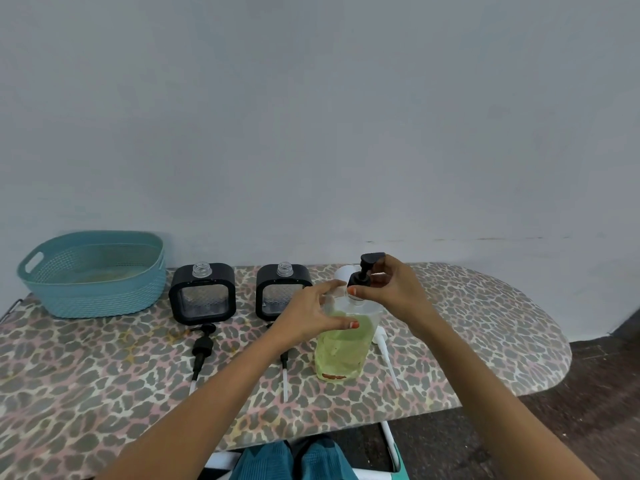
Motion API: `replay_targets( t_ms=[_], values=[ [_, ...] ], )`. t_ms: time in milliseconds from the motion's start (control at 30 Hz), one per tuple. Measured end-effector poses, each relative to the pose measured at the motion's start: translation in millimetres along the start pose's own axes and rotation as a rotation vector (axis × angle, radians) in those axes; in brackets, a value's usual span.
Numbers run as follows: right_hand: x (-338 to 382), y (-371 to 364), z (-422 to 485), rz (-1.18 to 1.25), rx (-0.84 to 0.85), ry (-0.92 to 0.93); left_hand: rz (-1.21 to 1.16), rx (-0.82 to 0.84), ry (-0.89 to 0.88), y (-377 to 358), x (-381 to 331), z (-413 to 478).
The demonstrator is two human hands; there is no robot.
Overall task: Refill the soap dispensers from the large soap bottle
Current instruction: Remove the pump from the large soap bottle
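The left hand (311, 315) curls round the shoulder of the large soap bottle (341, 348). The right hand (388, 285) pinches the collar of the black pump (365, 270) at its neck. The bottle stands upright on the leopard-print worktop (104, 375), partly full of green soap. Left of the bottle stand two open-necked dispensers, one near (280, 289) and one farther (202, 294). Beyond them, farthest from the bottle, sits a teal basket (93, 275).

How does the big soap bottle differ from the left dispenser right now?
The soap bottle holds green liquid; the left dispenser looks empty. The bottle has a black pump at its top, gripped by the right hand; the dispenser's neck is bare. The left hand holds the bottle; the dispenser is untouched. Both stand upright.
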State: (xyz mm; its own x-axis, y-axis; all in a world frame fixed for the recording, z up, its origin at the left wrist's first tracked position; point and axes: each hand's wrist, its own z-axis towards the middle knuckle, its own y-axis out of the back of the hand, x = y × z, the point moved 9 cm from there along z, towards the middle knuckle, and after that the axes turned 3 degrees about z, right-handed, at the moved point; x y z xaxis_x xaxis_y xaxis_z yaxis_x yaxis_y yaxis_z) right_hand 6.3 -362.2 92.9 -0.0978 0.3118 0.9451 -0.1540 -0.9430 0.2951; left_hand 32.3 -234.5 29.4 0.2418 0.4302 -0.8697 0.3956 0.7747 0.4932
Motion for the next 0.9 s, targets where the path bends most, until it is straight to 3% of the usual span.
replay_targets(
  t_ms=[167, 333, 567, 667, 767, 900],
  values=[
    [-6.0, -6.1, -4.0, 0.156, 0.136, -0.044, -0.01, 0.001, -0.006, -0.8, -0.6, 0.0],
    [-2.5, -5.8, -1.4, -0.096, -0.019, 0.035, 0.014, -0.011, -0.024, 0.2, -1.9, -1.1],
    [-1.1, -6.7, -5.3, 0.12, 0.078, 0.002, -0.027, -0.008, -0.005, -1.1, 2.0, 0.1],
    [-1.6, -9.8, -6.6, 0.058, 0.099, 0.008, -0.034, -0.014, -0.005, -1.1, 2.6, -0.4],
    [-1.5, -7.0, -3.6, -0.11, -0.001, 0.045, -0.023, -0.019, -0.018, -0.6, 1.8, -0.2],
    [1.3, -3.6, -2.3, -0.027, -0.014, 0.051, -0.015, -0.02, -0.012, -0.7, 3.4, 0.3]
  ],
)
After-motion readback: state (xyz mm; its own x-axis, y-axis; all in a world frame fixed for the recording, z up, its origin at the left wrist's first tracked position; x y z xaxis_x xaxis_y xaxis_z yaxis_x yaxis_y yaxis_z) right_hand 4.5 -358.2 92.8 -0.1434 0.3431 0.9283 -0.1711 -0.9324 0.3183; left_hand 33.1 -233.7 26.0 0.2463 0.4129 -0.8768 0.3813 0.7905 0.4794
